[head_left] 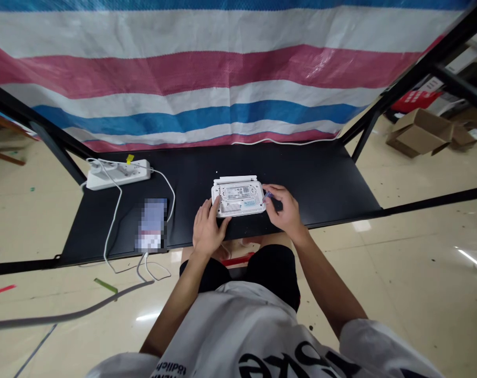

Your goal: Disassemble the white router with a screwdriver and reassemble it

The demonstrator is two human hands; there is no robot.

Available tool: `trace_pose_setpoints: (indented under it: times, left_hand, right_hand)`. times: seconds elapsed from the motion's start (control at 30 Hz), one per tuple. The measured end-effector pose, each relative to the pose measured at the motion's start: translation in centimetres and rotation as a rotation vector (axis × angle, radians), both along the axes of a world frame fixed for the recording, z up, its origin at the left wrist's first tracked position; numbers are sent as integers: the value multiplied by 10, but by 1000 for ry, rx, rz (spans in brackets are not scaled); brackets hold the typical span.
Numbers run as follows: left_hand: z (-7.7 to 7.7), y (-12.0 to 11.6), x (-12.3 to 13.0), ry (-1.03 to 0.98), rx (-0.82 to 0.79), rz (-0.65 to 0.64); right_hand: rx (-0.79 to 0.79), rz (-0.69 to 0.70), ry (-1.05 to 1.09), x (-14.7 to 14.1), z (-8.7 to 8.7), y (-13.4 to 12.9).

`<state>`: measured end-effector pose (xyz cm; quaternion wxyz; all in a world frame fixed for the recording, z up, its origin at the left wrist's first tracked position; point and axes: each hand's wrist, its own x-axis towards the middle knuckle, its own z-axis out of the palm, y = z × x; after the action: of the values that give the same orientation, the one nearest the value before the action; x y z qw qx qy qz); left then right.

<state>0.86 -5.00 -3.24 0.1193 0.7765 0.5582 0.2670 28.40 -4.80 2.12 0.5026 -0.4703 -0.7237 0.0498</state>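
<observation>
A white router lies with its labelled, vented underside up on the black table, its folded antenna along the far edge. My left hand grips its near left corner, the index finger on top and the thumb at the front edge. At the router's right edge, my right hand is closed in a pinch around a small blue-purple piece. That piece touches or nearly touches the router's side; its kind is too small to make out.
On the left of the black tabletop are a white power strip with cables and a phone with a blurred screen. A striped plastic sheet hangs behind. Cardboard boxes lie on the floor at right.
</observation>
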Motion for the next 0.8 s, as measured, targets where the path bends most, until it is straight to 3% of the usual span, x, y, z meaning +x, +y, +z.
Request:
trace_pose_setpoints:
  times: [0.2,0.3,0.47,0.6,0.7,0.8]
  left_hand:
    - [0,0,0,16,0,-1]
    - [0,0,0,20,10,-1]
    - [2,-1,-1,6,0,-7]
    - [3,-1,-1,6,0,-6]
    - [2,-1,-1,10,3,-3]
    - [2,-1,-1,13,3,-6]
  right_hand:
    - [85,-46,-17,0,-5,-1]
    - [-3,18,28,1,-6,-1]
    - [45,-24,20,0,-5,-2]
    - [-51,17,42,-2,1,-2]
    - [15,-52,28,-2,5,0]
    - [-57,11,28,0,6,1]
